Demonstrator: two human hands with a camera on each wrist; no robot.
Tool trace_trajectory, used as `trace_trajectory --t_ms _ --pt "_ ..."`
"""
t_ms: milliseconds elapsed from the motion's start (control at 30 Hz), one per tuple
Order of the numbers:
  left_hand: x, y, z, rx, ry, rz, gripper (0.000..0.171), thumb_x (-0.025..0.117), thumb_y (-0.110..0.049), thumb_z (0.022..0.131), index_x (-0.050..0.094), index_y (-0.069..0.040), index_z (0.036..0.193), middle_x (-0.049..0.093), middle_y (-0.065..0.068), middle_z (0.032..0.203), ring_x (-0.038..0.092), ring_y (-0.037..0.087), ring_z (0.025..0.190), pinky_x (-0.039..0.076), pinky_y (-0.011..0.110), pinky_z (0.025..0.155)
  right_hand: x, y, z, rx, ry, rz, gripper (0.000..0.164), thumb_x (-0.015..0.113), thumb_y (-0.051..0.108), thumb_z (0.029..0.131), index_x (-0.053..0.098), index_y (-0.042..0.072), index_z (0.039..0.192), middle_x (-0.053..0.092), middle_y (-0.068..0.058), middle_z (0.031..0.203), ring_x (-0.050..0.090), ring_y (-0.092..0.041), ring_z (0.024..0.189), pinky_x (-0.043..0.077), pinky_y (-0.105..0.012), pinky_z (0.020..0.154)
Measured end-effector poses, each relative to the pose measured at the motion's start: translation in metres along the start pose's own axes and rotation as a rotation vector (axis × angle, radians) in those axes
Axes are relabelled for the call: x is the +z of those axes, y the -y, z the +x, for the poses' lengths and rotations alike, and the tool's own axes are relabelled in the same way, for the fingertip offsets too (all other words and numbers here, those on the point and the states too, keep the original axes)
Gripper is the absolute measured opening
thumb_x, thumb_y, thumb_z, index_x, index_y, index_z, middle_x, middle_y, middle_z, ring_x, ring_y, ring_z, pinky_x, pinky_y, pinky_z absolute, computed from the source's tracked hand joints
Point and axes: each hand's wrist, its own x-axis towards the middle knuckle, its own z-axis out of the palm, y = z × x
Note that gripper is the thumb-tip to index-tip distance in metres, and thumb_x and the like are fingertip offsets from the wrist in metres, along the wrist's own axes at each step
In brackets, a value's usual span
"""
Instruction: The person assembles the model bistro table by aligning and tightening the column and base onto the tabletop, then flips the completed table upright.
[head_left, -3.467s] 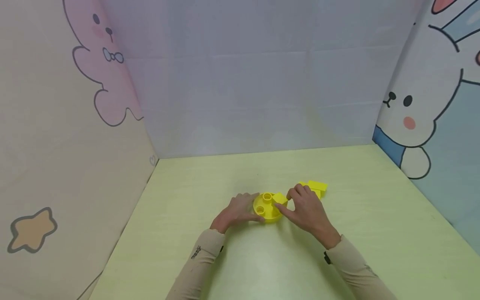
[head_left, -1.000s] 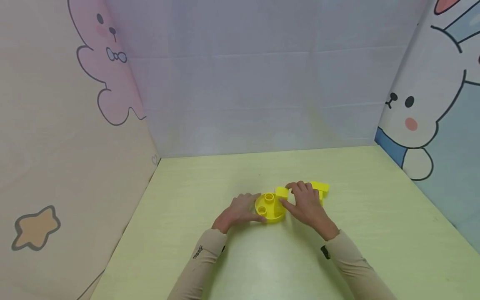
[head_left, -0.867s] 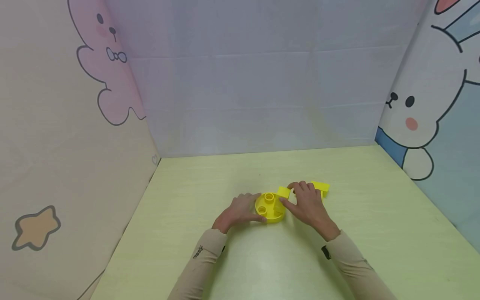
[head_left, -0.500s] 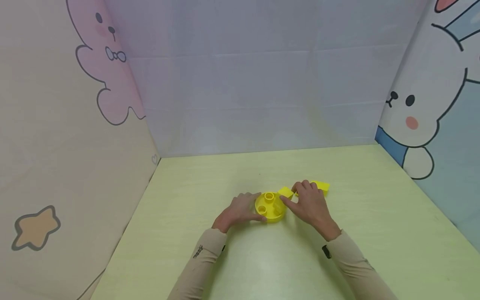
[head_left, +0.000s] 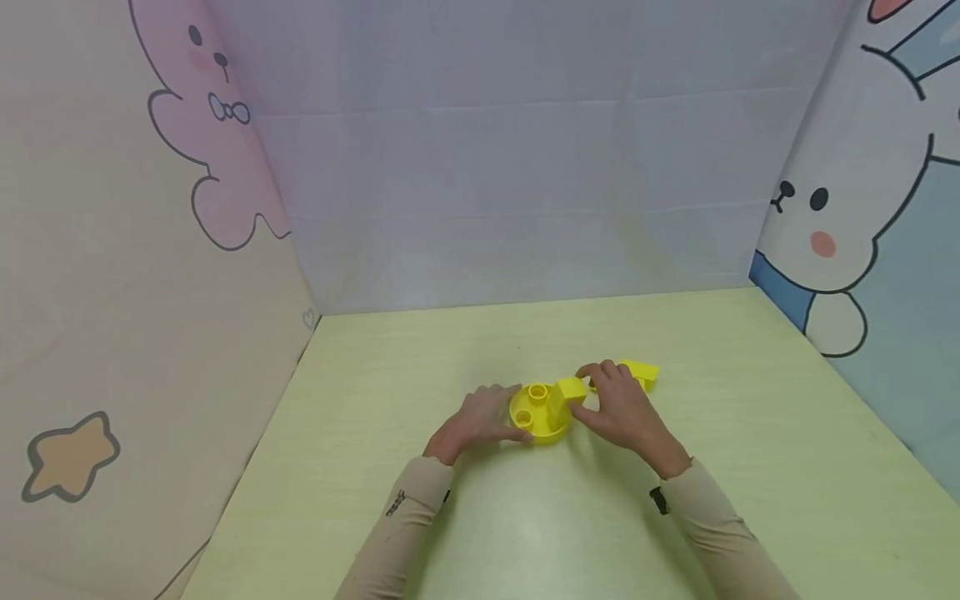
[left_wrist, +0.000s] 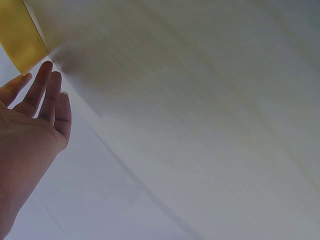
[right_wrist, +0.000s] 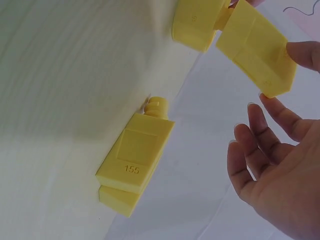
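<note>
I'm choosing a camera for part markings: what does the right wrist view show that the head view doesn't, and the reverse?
Only the right wrist view shows the number 155 on the loose block.
Only the head view shows the sockets in the round base and the rabbit drawing.
Both show the loose block, the round base and the right hand pinching another block.

You are working at a table (head_left: 480, 533) in a small booth-like nook, closed in on three sides; whether it stands in a home, a studio or a lab, the views leave open. Behind the table's far edge hangs a creased, pale lilac sheet (head_left: 510, 183). Along the table's left side you have a cream panel (head_left: 112, 267) printed with a pink cartoon animal (head_left: 228, 175) and an orange star (head_left: 72, 457); along its right side, a pale blue panel (head_left: 915, 358) bearing a white cartoon rabbit (head_left: 847, 158).
</note>
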Motion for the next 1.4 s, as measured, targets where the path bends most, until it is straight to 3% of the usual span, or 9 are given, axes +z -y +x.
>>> trace_trajectory --t_ms 267,433,667,933,1100,1233,1400 --pt "-0.0013 0.0004 0.0003 0.014 -0.006 0.018 0.093 0.080 -0.060 0.083 0.047 -0.014 0.156 0.060 0.010 0.137 0.053 0.030 0.121 0.038 0.057 0.104 -0.0045 0.0002 -0.0027 0.014 0.018 -0.015 0.049 0.076 0.028 0.088 0.064 -0.001 0.125 0.060 -0.017 0.104 0.050 -0.032 0.091 0.043 -0.047 0.077" --pt "-0.0008 0.0013 0.0008 0.027 -0.010 0.024 0.092 0.080 -0.059 0.083 0.047 -0.013 0.156 0.061 0.011 0.136 0.054 0.031 0.120 0.039 0.058 0.103 -0.0045 0.0005 -0.0042 0.011 0.007 -0.023 0.036 0.078 0.028 0.090 0.066 0.002 0.112 0.058 -0.014 0.099 0.049 -0.030 0.089 0.043 -0.045 0.076" --pt "-0.0019 -0.0004 -0.0006 0.018 -0.008 0.008 0.092 0.079 -0.060 0.083 0.047 -0.015 0.157 0.060 0.010 0.137 0.053 0.031 0.121 0.037 0.059 0.105 -0.0062 0.0027 -0.0060 0.039 -0.008 -0.070 0.045 0.080 0.042 0.088 0.066 0.003 0.105 0.060 -0.012 0.096 0.051 -0.031 0.086 0.045 -0.044 0.073" --pt "-0.0032 -0.0005 0.0001 0.026 -0.010 0.025 0.091 0.080 -0.060 0.083 0.047 -0.017 0.156 0.061 0.009 0.134 0.054 0.030 0.118 0.039 0.058 0.103 -0.0099 0.0064 -0.0079 0.011 -0.030 -0.075 0.032 0.080 0.032 0.087 0.068 0.004 0.095 0.058 -0.010 0.094 0.052 -0.034 0.089 0.045 -0.048 0.077" --pt "-0.0024 0.0000 -0.0002 0.027 -0.007 0.043 0.091 0.079 -0.060 0.084 0.046 -0.015 0.157 0.061 0.010 0.136 0.054 0.031 0.120 0.039 0.058 0.103 -0.0067 0.0072 -0.0087 0.021 -0.027 -0.058 0.042 0.082 0.042 0.086 0.064 0.005 0.087 0.057 -0.009 0.091 0.049 -0.028 0.083 0.043 -0.042 0.072" --pt "-0.0015 0.0004 0.0000 0.025 -0.001 0.057 0.092 0.078 -0.060 0.085 0.044 -0.014 0.158 0.059 0.011 0.140 0.053 0.032 0.124 0.038 0.057 0.105 -0.0060 0.0058 -0.0092 -0.027 -0.026 -0.059 0.043 0.080 0.042 0.086 0.070 0.003 0.101 0.060 -0.011 0.094 0.050 -0.029 0.084 0.043 -0.043 0.074" --pt "-0.0008 0.0002 0.0006 0.018 0.000 0.057 0.092 0.078 -0.061 0.085 0.045 -0.014 0.157 0.060 0.010 0.138 0.054 0.031 0.122 0.039 0.057 0.105 -0.0079 0.0034 -0.0082 -0.098 0.023 -0.019 0.045 0.069 0.020 0.084 0.069 0.005 0.126 0.059 -0.013 0.108 0.050 -0.033 0.095 0.042 -0.049 0.080"
